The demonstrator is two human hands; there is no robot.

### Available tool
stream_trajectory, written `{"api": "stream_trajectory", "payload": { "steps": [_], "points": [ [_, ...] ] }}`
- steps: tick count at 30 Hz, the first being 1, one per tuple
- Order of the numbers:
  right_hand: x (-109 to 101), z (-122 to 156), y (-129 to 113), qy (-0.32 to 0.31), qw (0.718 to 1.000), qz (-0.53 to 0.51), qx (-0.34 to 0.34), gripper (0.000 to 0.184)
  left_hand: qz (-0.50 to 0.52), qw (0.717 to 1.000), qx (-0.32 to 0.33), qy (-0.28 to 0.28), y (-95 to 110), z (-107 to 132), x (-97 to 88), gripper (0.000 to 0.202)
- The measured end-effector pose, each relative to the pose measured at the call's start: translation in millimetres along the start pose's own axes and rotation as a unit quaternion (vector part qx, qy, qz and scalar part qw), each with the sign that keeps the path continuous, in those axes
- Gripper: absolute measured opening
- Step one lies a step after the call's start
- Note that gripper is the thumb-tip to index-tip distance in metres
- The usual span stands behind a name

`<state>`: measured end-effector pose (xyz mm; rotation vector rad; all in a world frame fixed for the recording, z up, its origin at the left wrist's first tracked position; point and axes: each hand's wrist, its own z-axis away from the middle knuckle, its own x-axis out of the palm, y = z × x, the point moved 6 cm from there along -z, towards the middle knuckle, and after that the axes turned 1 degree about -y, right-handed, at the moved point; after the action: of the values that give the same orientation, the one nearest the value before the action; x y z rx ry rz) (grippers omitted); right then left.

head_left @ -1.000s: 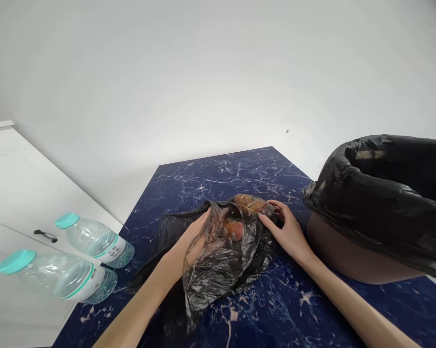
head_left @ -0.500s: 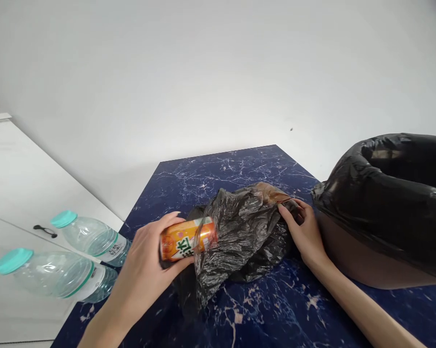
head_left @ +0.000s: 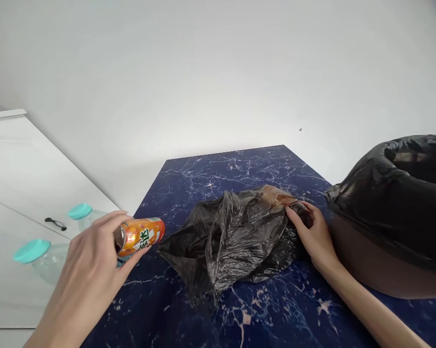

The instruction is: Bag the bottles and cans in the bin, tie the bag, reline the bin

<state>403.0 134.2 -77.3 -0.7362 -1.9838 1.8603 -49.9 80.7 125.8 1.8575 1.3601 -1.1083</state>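
Observation:
My left hand is closed round an orange drink can, held on its side above the left edge of the blue marbled table. A crumpled black plastic bag lies in the middle of the table, with something brownish showing through at its far side. My right hand rests on the bag's right end, fingers curled and pinching the plastic.
Two clear water bottles with teal caps lie at the left beside the table, partly hidden behind my left hand. A bin lined with a black bag stands at the right. A white cabinet fills the left side.
My left hand went from inside the bag to pulling the orange can out, then carried it left, clear of the bag. The bag has slumped flatter. My right hand stayed on its right end.

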Motion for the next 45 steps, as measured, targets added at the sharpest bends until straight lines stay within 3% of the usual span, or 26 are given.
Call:
{"api": "stream_trajectory", "payload": {
  "steps": [8, 23, 29, 32, 35, 40, 45],
  "points": [
    [2.1, 2.5, -3.7, -0.003, 1.000, 0.011, -0.014, 0.065, -0.103, 0.988, 0.098, -0.067, -16.9, -22.7, 45.4, 0.046],
    [1.6, 3.3, -3.6, -0.024, 0.999, 0.030, -0.007, 0.068, -0.103, 0.980, 0.072, -0.155, -41.2, -55.5, 86.8, 0.062],
    [3.1, 2.3, -1.6, -0.029, 0.999, 0.024, -0.010, 0.067, -0.062, 0.983, 0.072, -0.158, -47.2, -63.3, 92.9, 0.057],
    [4.3, 2.3, -2.8, -0.031, 0.999, 0.020, -0.011, 0.067, -0.033, 0.989, 0.081, -0.123, -34.5, -67.1, 84.1, 0.065],
    [5.1, 3.3, -6.3, -0.033, 0.999, 0.017, -0.013, 0.067, 0.013, 0.987, 0.114, -0.109, -7.8, -67.0, 74.4, 0.058],
    [7.7, 6.9, -13.4, -0.062, 0.998, 0.009, -0.001, 0.066, 0.107, 0.956, 0.193, -0.192, 43.6, -54.3, 82.7, 0.035],
    [12.0, 9.7, -23.0, -0.109, 0.994, -0.011, 0.005, 0.066, 0.166, 0.930, 0.231, -0.234, 78.7, -44.4, 101.5, 0.032]
  ]
}}
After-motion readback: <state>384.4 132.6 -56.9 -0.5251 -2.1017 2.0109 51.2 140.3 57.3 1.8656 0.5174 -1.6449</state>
